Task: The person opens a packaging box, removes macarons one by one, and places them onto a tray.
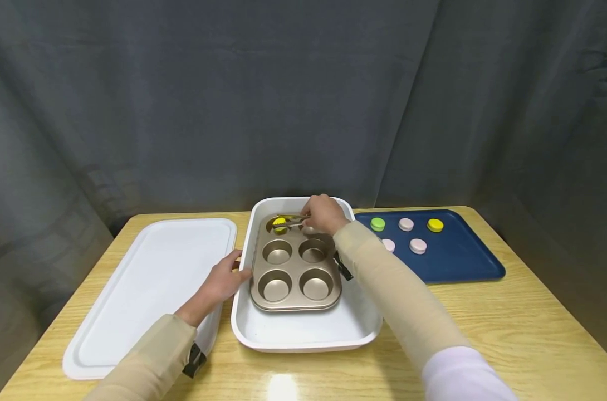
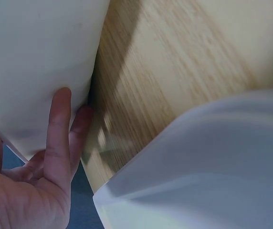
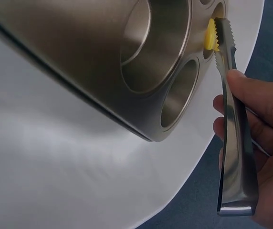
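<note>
My right hand (image 1: 326,214) grips metal tongs (image 3: 236,162) near the far end of a muffin pan (image 1: 295,289). The serrated tips reach a yellow macaron (image 1: 279,224) at the back-left cup; in the right wrist view, it shows beside the tips. The bronze-coloured pan lies inside a deep white basin (image 1: 308,345), and its front cups hold nothing. At the basin's left side, my left hand (image 1: 225,278) holds the rim, thumb over the edge. Its fingers lie against the outer wall in the left wrist view.
On the left lies a flat white tray (image 1: 158,267). A dark blue tray (image 1: 464,259) at the right bears a green macaron (image 1: 377,224), a yellow one and several pink ones, partly behind my right forearm. A grey curtain (image 1: 263,111) hangs behind the wooden table (image 1: 509,334).
</note>
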A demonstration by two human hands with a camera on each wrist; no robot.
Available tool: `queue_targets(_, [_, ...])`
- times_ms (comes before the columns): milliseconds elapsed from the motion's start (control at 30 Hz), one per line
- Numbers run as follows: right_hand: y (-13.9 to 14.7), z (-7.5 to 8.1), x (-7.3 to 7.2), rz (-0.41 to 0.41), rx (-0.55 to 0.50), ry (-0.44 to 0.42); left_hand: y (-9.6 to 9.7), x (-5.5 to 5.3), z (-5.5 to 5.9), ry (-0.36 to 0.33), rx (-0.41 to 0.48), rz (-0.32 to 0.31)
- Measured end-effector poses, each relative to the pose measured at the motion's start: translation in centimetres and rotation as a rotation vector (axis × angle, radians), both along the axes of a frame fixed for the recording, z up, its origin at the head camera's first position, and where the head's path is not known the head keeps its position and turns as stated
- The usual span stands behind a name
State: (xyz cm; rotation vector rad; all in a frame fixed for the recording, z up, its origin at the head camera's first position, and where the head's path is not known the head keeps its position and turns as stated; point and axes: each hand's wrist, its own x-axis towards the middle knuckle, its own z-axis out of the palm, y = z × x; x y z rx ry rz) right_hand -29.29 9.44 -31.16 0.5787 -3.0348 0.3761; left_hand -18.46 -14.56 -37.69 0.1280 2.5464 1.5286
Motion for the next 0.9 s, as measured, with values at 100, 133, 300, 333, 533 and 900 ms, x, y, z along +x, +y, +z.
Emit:
queue_targets(100, [0.4,0.2,0.0,0.007,-0.015,0.000,0.0,0.0,0.0,0.001,-0.002,-0.005])
queue_targets(133, [0.5,0.3,0.0,0.006,-0.017,-0.003,-0.1,-0.1,0.0,-0.001,-0.002,-0.005])
queue_targets(300, [1.2,0.5,0.2,-0.021,-0.048,-0.042,-0.2,-0.1,-0.1,-0.014,0.001,0.000])
queue_targets(333, [1.4,0.5,0.2,-0.024,-0.054,-0.047,-0.2,-0.2,-0.1,-0.014,0.002,-0.001])
queue_targets(533, [2.4,0.7,0.6,-0.023,-0.116,-0.076,-0.3,-0.2,0.0,-0.017,0.010,-0.012])
queue_targets(900, [4.9,1.3,1.5,0.021,-0.201,-0.079,-0.6,0.0,0.1,-0.005,-0.007,-0.017])
